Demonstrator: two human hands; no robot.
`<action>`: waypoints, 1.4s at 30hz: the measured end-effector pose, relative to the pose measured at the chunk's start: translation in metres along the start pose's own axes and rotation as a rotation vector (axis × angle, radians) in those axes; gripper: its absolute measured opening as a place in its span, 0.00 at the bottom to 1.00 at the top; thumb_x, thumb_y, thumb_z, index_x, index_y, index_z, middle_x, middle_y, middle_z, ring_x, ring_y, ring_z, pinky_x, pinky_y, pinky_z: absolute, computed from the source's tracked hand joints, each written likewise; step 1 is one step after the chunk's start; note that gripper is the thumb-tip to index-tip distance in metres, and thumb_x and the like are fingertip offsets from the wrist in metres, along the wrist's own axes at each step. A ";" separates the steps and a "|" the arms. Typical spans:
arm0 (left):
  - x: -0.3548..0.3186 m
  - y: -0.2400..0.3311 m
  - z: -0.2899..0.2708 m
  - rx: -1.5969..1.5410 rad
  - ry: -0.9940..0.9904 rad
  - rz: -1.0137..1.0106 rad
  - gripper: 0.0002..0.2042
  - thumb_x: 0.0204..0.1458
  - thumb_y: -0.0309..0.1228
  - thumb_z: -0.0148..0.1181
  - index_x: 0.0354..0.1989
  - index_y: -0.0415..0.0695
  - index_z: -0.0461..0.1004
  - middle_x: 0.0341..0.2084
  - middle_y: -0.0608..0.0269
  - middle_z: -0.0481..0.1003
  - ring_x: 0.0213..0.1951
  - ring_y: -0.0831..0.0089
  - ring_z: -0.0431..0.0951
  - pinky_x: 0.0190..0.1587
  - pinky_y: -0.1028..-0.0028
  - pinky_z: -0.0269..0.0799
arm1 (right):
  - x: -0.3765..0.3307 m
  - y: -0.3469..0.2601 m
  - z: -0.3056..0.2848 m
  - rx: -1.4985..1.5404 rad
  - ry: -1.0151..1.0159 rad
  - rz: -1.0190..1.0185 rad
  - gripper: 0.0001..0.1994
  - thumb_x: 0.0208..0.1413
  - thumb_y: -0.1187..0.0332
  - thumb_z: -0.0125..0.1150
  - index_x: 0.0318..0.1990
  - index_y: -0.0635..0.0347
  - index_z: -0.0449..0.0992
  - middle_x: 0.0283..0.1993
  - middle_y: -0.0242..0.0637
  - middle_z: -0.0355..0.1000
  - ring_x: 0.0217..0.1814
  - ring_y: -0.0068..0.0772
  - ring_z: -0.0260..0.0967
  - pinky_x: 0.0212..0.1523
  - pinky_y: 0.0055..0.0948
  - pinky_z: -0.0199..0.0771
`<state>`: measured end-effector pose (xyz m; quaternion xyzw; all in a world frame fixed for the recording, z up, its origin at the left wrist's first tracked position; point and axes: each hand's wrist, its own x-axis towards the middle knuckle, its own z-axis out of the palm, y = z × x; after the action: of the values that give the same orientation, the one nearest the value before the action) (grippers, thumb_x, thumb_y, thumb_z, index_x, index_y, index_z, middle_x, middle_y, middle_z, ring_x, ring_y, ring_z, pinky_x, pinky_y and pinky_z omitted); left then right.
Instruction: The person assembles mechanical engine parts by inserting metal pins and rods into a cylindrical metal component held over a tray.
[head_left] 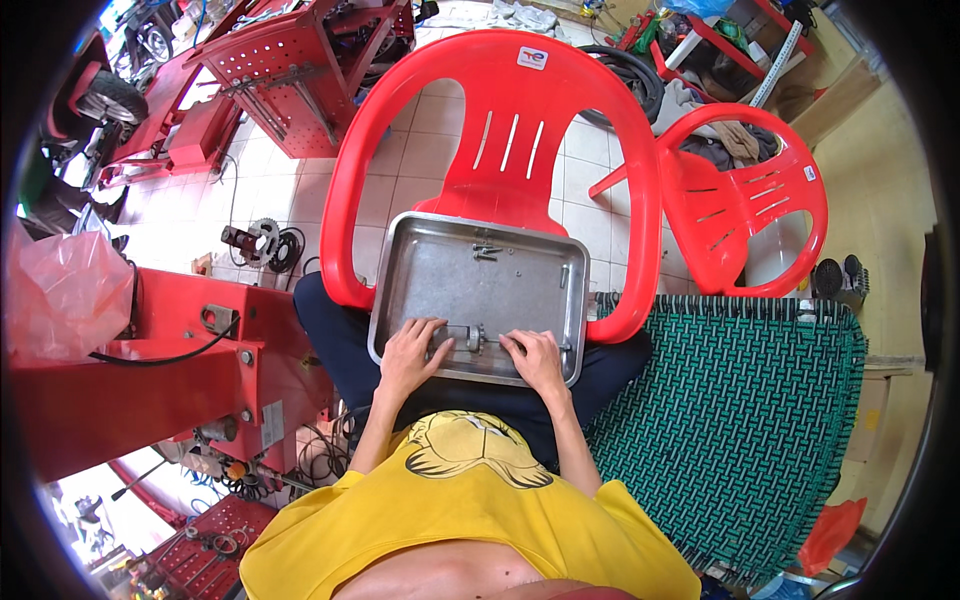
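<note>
1. A metal tray (480,290) rests on the seat of a red plastic chair (500,110), with its near edge over the person's lap.
2. The left hand (408,352) lies in the near left part of the tray, fingers curled over the left end of a small metal part (466,337); it grasps that part.
3. The right hand (535,358) lies in the near right part of the tray, its fingertips pressed on a thin metal rod (497,340) that runs from the small metal part toward the right. Whether the fingers close around the rod or only rest on it cannot be told.
4. The small metal part sits between the two hands, close to the near rim of the tray.
5. A second small metal piece (487,251) lies alone near the far rim of the tray, well apart from both hands.
6. A short metal pin (564,276) lies by the right wall of the tray, apart from the right hand.
7. A second red plastic chair (745,205) stands to the right of the first, with cloth bundled behind it.
8. A green woven cot (740,420) lies just right of the person's legs.
9. A red metal machine frame (150,370) stands at the left, with a pink plastic bag (62,290) on it.
10. A sprocket (262,240) lies on the tiled floor (420,140) beyond the frame.
</note>
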<state>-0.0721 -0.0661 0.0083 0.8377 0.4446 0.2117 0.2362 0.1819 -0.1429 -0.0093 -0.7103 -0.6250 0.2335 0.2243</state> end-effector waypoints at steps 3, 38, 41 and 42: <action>0.000 -0.001 0.001 0.012 -0.027 -0.006 0.20 0.59 0.42 0.65 0.55 0.45 0.76 0.47 0.60 0.77 0.50 0.59 0.77 0.51 0.63 0.76 | 0.001 0.001 0.000 0.006 -0.002 -0.009 0.13 0.63 0.57 0.63 0.38 0.57 0.85 0.38 0.39 0.82 0.42 0.42 0.78 0.47 0.39 0.65; 0.045 -0.038 0.009 -0.170 -0.148 0.086 0.25 0.52 0.41 0.72 0.56 0.43 0.75 0.49 0.54 0.77 0.51 0.52 0.74 0.54 0.59 0.72 | 0.033 0.017 0.013 0.031 0.224 -0.048 0.10 0.58 0.59 0.68 0.37 0.54 0.85 0.38 0.33 0.81 0.47 0.38 0.74 0.57 0.39 0.60; 0.045 -0.039 0.011 -0.211 -0.092 0.117 0.26 0.52 0.44 0.72 0.55 0.43 0.75 0.46 0.54 0.76 0.50 0.51 0.74 0.54 0.59 0.72 | 0.033 0.019 0.010 0.036 0.228 -0.078 0.09 0.54 0.60 0.72 0.37 0.54 0.85 0.41 0.32 0.80 0.47 0.38 0.74 0.58 0.39 0.59; 0.046 -0.037 0.010 -0.214 -0.122 0.096 0.26 0.52 0.44 0.72 0.56 0.43 0.75 0.46 0.54 0.76 0.50 0.52 0.74 0.54 0.59 0.72 | 0.031 0.020 0.009 0.037 0.218 -0.073 0.09 0.54 0.60 0.73 0.37 0.54 0.85 0.41 0.32 0.80 0.47 0.38 0.73 0.58 0.39 0.59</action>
<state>-0.0669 -0.0110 -0.0147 0.8392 0.3637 0.2176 0.3407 0.1955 -0.1139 -0.0301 -0.7039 -0.6179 0.1581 0.3126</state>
